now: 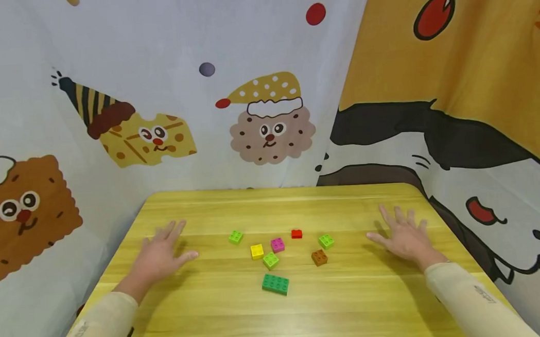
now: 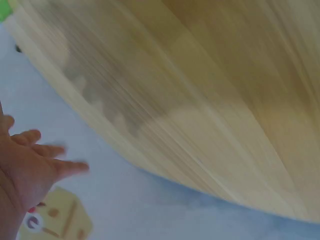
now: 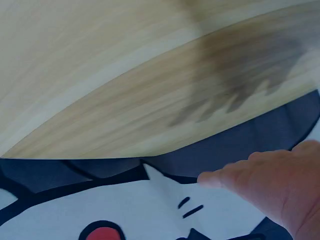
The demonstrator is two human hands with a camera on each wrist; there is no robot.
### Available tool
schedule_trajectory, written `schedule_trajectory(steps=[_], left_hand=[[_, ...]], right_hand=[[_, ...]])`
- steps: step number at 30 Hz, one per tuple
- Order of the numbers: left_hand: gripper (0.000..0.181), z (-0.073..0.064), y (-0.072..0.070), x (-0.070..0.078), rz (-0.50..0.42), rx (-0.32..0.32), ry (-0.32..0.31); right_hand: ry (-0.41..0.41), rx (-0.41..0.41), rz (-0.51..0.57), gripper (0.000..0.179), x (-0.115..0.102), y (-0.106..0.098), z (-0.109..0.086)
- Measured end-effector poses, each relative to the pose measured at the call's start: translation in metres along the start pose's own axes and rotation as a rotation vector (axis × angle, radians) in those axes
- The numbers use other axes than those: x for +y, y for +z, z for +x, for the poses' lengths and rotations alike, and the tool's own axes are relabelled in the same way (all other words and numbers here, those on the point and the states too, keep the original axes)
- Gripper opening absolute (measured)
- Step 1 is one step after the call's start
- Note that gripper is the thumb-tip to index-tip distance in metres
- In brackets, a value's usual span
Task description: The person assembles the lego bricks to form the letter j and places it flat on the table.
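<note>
Over the left side of the wooden table my left hand [image 1: 159,255] is spread and holds nothing. My right hand [image 1: 405,236], fingers also spread, hovers over the right side and is likewise bare. Between them lie toy building bricks: a dark green long brick [image 1: 275,284] nearest me, a yellow brick [image 1: 257,252], a magenta brick [image 1: 278,245], a small red brick [image 1: 296,234] and a brown brick [image 1: 319,258]. Three lime bricks are scattered among them: a left one [image 1: 236,237], a middle one [image 1: 271,260] and a right one [image 1: 326,241]. The wrist views show each hand [image 2: 30,165] [image 3: 265,185] above its shadow.
The light wooden table [image 1: 205,317] has rounded far corners. Behind it hangs a white curtain [image 1: 151,42] printed with cartoon food. A printed cat cloth [image 1: 494,185] borders the right side.
</note>
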State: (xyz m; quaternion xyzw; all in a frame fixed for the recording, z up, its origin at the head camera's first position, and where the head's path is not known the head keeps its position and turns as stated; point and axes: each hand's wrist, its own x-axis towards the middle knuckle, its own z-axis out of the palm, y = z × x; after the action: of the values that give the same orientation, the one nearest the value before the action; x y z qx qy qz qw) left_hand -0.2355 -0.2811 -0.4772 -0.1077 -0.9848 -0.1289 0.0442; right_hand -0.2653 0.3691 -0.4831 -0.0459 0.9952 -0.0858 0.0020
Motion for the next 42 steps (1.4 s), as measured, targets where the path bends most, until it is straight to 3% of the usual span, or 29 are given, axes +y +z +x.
schedule_trajectory(steps=[3, 8, 12, 16, 19, 24, 34, 42], left_hand=[[0.085, -0.001, 0.006, 0.023, -0.071, 0.036, 0.039], [0.057, -0.006, 0.015, 0.074, -0.092, 0.066, 0.149], [0.050, -0.014, 0.022, 0.110, -0.108, 0.041, 0.281], [0.051, -0.022, 0.031, 0.134, -0.120, -0.021, 0.400], [0.053, -0.025, 0.038, 0.144, -0.109, -0.060, 0.467], [0.054, -0.025, 0.049, 0.153, -0.084, -0.069, 0.535], [0.052, -0.020, 0.058, 0.161, -0.080, -0.076, 0.530], [0.049, -0.016, 0.065, 0.171, -0.075, -0.111, 0.547]], right_hand=[[-0.019, 0.033, 0.049, 0.104, -0.011, -0.003, -0.002], [-0.104, 0.060, 0.173, 0.075, -0.040, -0.005, -0.009], [-0.221, 0.049, 0.214, 0.062, -0.063, -0.002, -0.018], [-0.318, 0.048, 0.189, 0.059, -0.081, 0.003, -0.026], [-0.369, 0.045, 0.177, 0.060, -0.090, 0.007, -0.030], [-0.434, 0.034, 0.178, 0.060, -0.101, 0.011, -0.034], [-0.446, 0.025, 0.207, 0.059, -0.106, 0.017, -0.037], [-0.497, 0.066, 0.179, 0.057, -0.114, 0.028, -0.035]])
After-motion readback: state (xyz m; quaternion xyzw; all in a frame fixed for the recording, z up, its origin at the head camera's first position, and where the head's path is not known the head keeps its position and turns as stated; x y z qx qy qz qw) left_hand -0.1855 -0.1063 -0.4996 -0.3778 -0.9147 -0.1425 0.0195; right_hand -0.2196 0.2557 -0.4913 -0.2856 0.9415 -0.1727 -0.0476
